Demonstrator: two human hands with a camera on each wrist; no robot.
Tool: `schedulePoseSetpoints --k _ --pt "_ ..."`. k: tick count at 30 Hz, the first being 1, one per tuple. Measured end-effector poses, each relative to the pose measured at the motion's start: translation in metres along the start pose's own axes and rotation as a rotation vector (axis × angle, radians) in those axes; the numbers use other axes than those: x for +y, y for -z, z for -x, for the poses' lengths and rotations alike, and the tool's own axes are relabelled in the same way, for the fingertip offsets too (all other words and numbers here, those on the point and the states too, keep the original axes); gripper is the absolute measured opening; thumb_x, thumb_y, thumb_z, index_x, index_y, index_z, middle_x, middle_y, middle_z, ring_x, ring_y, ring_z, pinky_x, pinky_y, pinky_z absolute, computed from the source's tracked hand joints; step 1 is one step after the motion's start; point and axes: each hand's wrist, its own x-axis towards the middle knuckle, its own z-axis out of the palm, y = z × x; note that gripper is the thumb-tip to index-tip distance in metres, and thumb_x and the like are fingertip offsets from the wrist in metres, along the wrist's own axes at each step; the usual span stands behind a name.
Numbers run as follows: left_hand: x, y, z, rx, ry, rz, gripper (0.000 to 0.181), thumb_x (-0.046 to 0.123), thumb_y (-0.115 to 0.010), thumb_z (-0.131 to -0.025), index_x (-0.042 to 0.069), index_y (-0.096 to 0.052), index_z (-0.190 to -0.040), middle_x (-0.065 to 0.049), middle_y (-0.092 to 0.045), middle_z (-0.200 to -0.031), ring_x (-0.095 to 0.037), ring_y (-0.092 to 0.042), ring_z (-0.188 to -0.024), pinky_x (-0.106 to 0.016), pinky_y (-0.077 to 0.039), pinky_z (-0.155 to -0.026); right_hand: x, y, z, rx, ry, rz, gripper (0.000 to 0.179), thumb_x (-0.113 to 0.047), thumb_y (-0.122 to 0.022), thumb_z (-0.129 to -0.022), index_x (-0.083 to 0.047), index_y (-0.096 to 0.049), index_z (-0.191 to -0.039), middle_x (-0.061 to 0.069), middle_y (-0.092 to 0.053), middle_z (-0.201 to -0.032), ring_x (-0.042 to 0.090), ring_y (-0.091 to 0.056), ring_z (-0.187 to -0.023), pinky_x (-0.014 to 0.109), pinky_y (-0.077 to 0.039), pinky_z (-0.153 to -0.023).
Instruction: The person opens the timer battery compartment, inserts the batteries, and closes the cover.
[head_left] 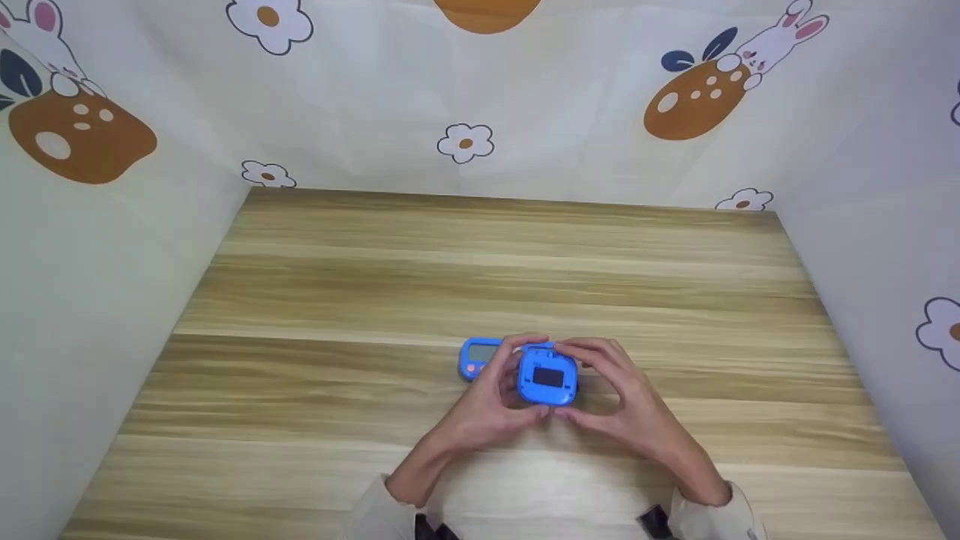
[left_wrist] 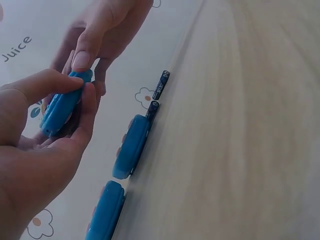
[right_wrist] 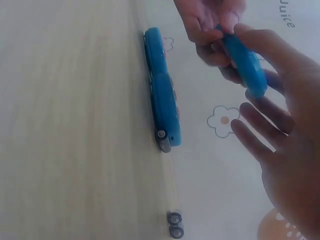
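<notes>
Between both hands, above the table, is a blue digital timer (head_left: 548,391), its back facing up and showing a dark rectangular recess. My left hand (head_left: 487,405) grips it from the left, thumb at the near edge. On the other side, my right hand (head_left: 634,401) pinches it between thumb and fingertips. Two more blue timers lie on the table beyond the hands: one, with a grey screen and pink buttons (head_left: 480,349), shows at the left, and the second timer (right_wrist: 164,100) is mostly hidden in the head view.
Small dark batteries (left_wrist: 161,85) lie on the table past the timers; one battery (right_wrist: 163,141) is close against a timer, and a pair of batteries (right_wrist: 175,225) sits farther off. Patterned cloth walls (head_left: 465,82) border the wooden table (head_left: 337,285) at the back and sides.
</notes>
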Motion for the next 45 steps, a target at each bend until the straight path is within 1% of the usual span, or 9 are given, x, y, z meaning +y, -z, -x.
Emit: schedulePoseSetpoints --k 6,14,18,21,23,26,29,35,45 --pt "0.000 0.000 0.000 0.014 0.019 0.011 0.069 -0.003 -0.076 -0.081 0.017 -0.044 -0.139 -0.003 -0.053 -0.137 -0.024 -0.058 -0.117 -0.038 -0.052 -0.094 0.001 0.001 -0.001 0.037 0.019 0.060 0.069 -0.005 -0.090 -0.066 -0.002 -0.060 -0.127 0.011 -0.060 -0.122 0.026 -0.053 -0.110 0.023 -0.047 -0.091" --pt "0.002 0.002 0.000 0.040 0.071 0.038 0.070 0.001 -0.079 -0.080 0.016 -0.044 -0.139 -0.007 -0.054 -0.135 -0.024 -0.059 -0.115 -0.038 -0.052 -0.094 0.005 0.002 0.000 0.083 0.015 0.053 0.067 -0.005 -0.091 -0.065 -0.002 -0.061 -0.125 0.009 -0.064 -0.120 0.024 -0.056 -0.104 0.027 -0.051 -0.082" --pt "0.006 0.006 0.001 0.003 0.068 0.180 0.070 -0.004 -0.074 -0.083 0.007 -0.037 -0.141 -0.015 -0.048 -0.140 -0.031 -0.057 -0.118 -0.042 -0.051 -0.095 0.009 0.005 0.001 0.128 -0.023 0.017 0.058 -0.002 -0.090 -0.066 0.000 -0.064 -0.117 0.009 -0.067 -0.113 0.027 -0.061 -0.100 0.033 -0.054 -0.078" --pt "0.007 0.009 0.001 -0.033 0.021 0.318 0.066 -0.013 -0.067 -0.084 -0.003 -0.031 -0.139 -0.019 -0.036 -0.149 -0.040 -0.053 -0.121 -0.049 -0.051 -0.092 0.010 0.006 0.002 0.147 -0.080 -0.034 0.045 0.001 -0.087 -0.069 0.001 -0.066 -0.109 0.008 -0.070 -0.105 0.029 -0.065 -0.093 0.040 -0.056 -0.076" --pt "0.007 0.009 0.001 -0.035 -0.007 0.355 0.063 -0.014 -0.066 -0.085 -0.006 -0.029 -0.135 -0.018 -0.030 -0.154 -0.042 -0.052 -0.123 -0.051 -0.051 -0.091 0.010 0.006 0.003 0.144 -0.122 -0.061 0.037 0.001 -0.084 -0.073 0.000 -0.068 -0.107 0.008 -0.071 -0.103 0.031 -0.066 -0.090 0.040 -0.056 -0.076" --pt "0.006 0.008 0.001 0.009 -0.017 0.322 0.066 -0.011 -0.071 -0.083 -0.003 -0.030 -0.133 -0.016 -0.030 -0.154 -0.040 -0.054 -0.121 -0.049 -0.051 -0.091 0.010 0.005 0.003 0.126 -0.163 -0.091 0.033 -0.001 -0.080 -0.079 -0.001 -0.069 -0.110 0.007 -0.071 -0.104 0.030 -0.066 -0.091 0.041 -0.056 -0.076" --pt "0.006 0.005 0.001 0.055 0.008 0.213 0.077 -0.005 -0.079 -0.078 0.006 -0.032 -0.139 -0.015 -0.034 -0.148 -0.034 -0.057 -0.119 -0.044 -0.052 -0.092 0.008 0.005 0.004 0.073 -0.176 -0.118 0.041 -0.005 -0.081 -0.080 -0.004 -0.067 -0.119 0.006 -0.069 -0.112 0.025 -0.064 -0.098 0.042 -0.056 -0.078" --pt "0.005 0.000 0.001 0.054 0.046 0.025 0.082 0.001 -0.085 -0.073 0.011 -0.043 -0.143 -0.010 -0.033 -0.137 -0.027 -0.055 -0.119 -0.039 -0.052 -0.093 0.004 0.002 0.004 -0.039 -0.126 -0.137 0.064 -0.009 -0.086 -0.075 -0.004 -0.059 -0.133 0.008 -0.061 -0.127 0.027 -0.058 -0.106 0.042 -0.054 -0.082" --pt "0.004 0.001 0.002 0.061 0.063 -0.043 0.078 0.007 -0.088 -0.070 0.018 -0.049 -0.136 -0.007 -0.035 -0.132 -0.025 -0.055 -0.119 -0.036 -0.051 -0.094 0.003 0.001 0.003 -0.036 -0.090 -0.098 0.064 -0.005 -0.087 -0.071 0.000 -0.060 -0.129 0.011 -0.064 -0.121 0.024 -0.059 -0.102 0.027 -0.053 -0.079"
